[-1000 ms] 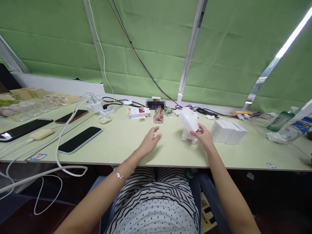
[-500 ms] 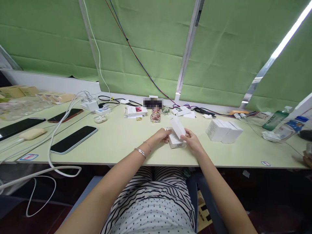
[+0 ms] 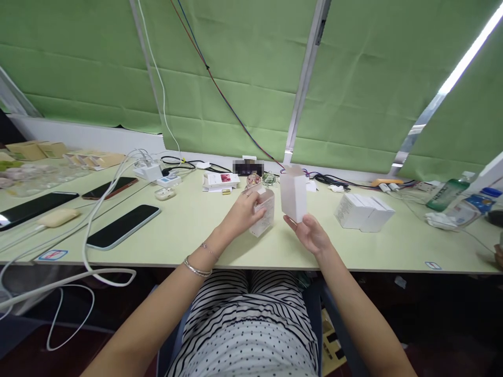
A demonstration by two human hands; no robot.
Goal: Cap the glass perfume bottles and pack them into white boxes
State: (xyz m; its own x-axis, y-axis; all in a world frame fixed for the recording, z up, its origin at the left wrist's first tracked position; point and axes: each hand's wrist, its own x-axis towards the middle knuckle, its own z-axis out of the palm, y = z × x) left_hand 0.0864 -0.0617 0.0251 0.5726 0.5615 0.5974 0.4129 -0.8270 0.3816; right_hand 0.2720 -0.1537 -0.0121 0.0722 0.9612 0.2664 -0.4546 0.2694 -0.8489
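My left hand (image 3: 242,211) is closed around the upper side of a small white carton (image 3: 264,220) with fine print, which is tilted over the table. In my right hand (image 3: 311,233) a taller plain white box (image 3: 294,195) is held up, gripped near its lower end by the fingers and thumb. The two boxes are apart from each other. Just behind them lie a reddish coiled item (image 3: 253,180) and a greenish one (image 3: 269,178), both partly hidden.
White boxes (image 3: 363,212) stand together on the right of the table (image 3: 188,230). Toward the left lie a phone (image 3: 123,226), an earbud case (image 3: 165,193) and loose white cables. Bottles (image 3: 450,191) stand far right. A flat white box (image 3: 220,180) lies at the back.
The two boxes, together before, are now apart. My right hand has raised the plain box upright, and my left hand has lifted and tilted the printed carton.
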